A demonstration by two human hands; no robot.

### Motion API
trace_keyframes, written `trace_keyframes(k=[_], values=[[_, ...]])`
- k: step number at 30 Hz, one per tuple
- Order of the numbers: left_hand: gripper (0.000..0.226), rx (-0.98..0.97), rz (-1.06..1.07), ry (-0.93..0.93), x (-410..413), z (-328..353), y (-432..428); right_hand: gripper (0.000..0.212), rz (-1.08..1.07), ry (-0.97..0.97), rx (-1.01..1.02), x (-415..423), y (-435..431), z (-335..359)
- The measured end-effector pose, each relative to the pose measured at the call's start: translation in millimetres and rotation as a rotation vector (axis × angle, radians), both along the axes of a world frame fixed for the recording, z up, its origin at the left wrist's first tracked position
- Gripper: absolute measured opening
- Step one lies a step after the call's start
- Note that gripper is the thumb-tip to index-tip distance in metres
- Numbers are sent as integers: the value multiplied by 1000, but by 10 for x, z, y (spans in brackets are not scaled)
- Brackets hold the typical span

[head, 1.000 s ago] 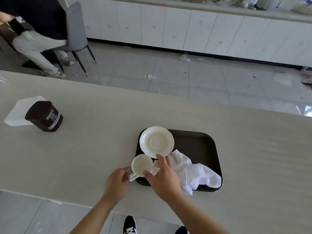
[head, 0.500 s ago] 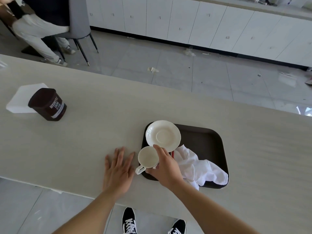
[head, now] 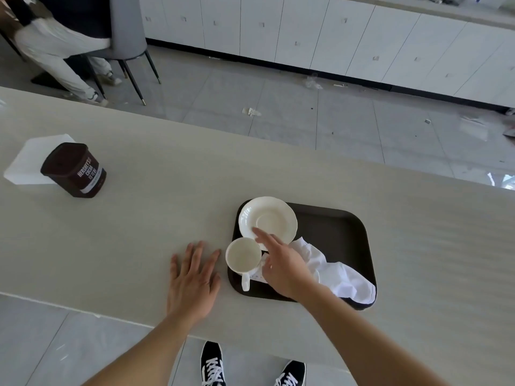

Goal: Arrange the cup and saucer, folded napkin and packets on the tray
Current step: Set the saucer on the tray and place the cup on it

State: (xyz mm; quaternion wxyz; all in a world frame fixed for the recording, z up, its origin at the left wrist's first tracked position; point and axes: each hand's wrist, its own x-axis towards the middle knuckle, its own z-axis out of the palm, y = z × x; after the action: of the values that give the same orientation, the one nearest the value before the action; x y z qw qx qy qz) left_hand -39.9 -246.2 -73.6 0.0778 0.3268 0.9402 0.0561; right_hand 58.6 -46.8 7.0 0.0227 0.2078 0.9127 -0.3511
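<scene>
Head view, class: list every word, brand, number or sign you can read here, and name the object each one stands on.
"HERSHEY'S" on the dark brown tub, in white letters running up its side.
"COCOA" on the same tub, just under the brand.
Smaller white lines below those on the tub: too small to read.
Small marks on the packet beside the cup: too blurred to read.
White marks on the shoes: not legible.

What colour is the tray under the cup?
Dark brown tray, seen best in the head view.

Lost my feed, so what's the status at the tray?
Left hand flat on counter, empty. Right hand open over tray, beside cup. Cup off saucer. Napkin crumpled, unfolded.
</scene>
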Motion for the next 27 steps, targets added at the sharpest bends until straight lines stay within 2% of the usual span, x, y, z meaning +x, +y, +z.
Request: trace_keyframes(k=[2,3,4,8,13,21,27], values=[[57,-4,0,0,8,-2,2,40,-249,68,-52,172,-185,-67],[57,-3,4,2,7,-5,2,23,-328,96,-92,259,-301,-103],[58,1,7,1,6,-8,2,15,-354,109,-126,321,-415,-125],[58,2,-5,1,6,-18,-10,43,-323,72,-95,346,-662,-231],[58,2,0,-1,1,-23,-16,35,-349,49,-112,311,-644,-311],[58,0,5,-4,4,-21,-4,50,-357,172,-101,331,-534,-220],[58,-8,9,2,15,5,1,32,-383,260,-65,388,-371,-88]])
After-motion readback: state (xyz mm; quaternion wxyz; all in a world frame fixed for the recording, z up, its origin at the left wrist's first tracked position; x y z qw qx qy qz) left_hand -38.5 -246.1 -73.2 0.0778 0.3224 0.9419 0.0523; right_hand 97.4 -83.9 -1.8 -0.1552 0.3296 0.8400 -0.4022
